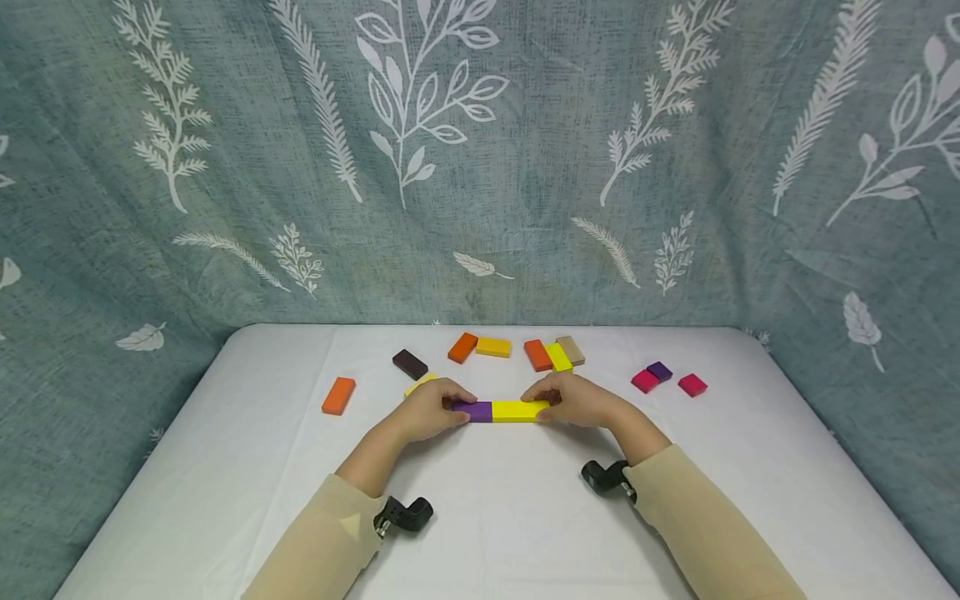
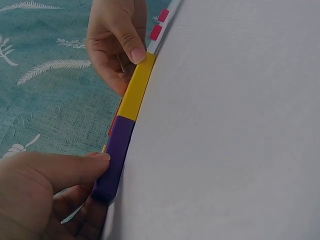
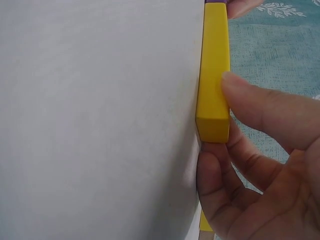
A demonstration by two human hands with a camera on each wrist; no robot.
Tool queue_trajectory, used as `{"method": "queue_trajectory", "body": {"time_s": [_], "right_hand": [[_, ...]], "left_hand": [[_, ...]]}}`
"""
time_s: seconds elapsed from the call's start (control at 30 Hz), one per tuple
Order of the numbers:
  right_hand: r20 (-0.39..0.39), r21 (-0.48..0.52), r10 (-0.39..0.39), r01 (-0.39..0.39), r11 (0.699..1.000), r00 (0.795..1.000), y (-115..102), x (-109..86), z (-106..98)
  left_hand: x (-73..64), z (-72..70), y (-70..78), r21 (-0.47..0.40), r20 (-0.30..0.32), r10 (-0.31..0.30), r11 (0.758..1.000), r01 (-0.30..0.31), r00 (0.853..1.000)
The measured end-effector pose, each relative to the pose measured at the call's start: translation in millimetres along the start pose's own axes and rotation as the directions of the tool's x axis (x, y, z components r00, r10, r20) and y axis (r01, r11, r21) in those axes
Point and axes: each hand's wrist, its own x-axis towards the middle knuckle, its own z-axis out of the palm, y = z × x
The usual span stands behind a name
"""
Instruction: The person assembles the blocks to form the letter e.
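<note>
A purple block (image 1: 476,412) and a yellow block (image 1: 513,412) lie end to end in a straight row over the white table, their ends meeting. My left hand (image 1: 433,411) pinches the purple block near its outer end, thumb on the near side. In the left wrist view, that thumb presses on the purple block (image 2: 119,150) and some fingers are hidden behind it. My right hand (image 1: 583,401) pinches the outer end of the yellow block. The right wrist view shows the thumb along one edge of the yellow block (image 3: 213,65), the other fingers curled around its end.
Behind my hands lie a dark brown block (image 1: 410,363), orange block (image 1: 462,347), yellow block (image 1: 493,347), red-orange block (image 1: 537,355) and beige block (image 1: 572,350). Another orange block (image 1: 339,396) sits left; small pink pieces (image 1: 692,384) and a purple piece (image 1: 660,371) sit right.
</note>
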Motion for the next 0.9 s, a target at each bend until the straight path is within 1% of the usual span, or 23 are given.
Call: {"method": "queue_trajectory", "body": {"time_s": [0.23,0.37,0.5,0.6,0.7,0.8,0.9], "right_hand": [[0.012,-0.001,-0.015,0.015,1.0,1.0,1.6,0.1,-0.5],[0.015,0.006,-0.02,0.02,1.0,1.0,2.0,-1.4,-1.8],[0.006,0.017,-0.017,0.017,1.0,1.0,4.5,-3.3,-4.3],[-0.023,0.024,-0.001,0.001,1.0,1.0,6.0,-6.7,-8.5],[-0.076,0.031,0.019,-0.017,0.999,0.997,6.1,-10.9,-15.4],[-0.132,0.037,0.046,-0.041,0.998,0.99,6.6,-13.7,-22.5],[-0.171,0.037,0.076,-0.071,0.997,0.982,10.0,-14.1,-28.4]], "left_hand": [[-2.4,3.2,8.6,-0.005,-0.007,0.017,1.0,-0.017,1.0],[-0.7,8.6,12.1,-0.002,-0.02,0.027,1.0,-0.027,0.999],[1.8,14.2,12.8,0.008,-0.034,0.021,1.0,-0.021,0.999],[3.7,16.6,14.0,0.006,-0.04,0.019,1.0,-0.019,0.999],[5.4,18.7,15.8,0.007,-0.036,0.022,1.0,-0.022,0.999],[6.6,20.8,17.3,0.007,-0.035,0.027,1.0,-0.027,0.999],[6.6,22.5,18.4,0.016,-0.044,0.026,1.0,-0.025,0.999]]}}
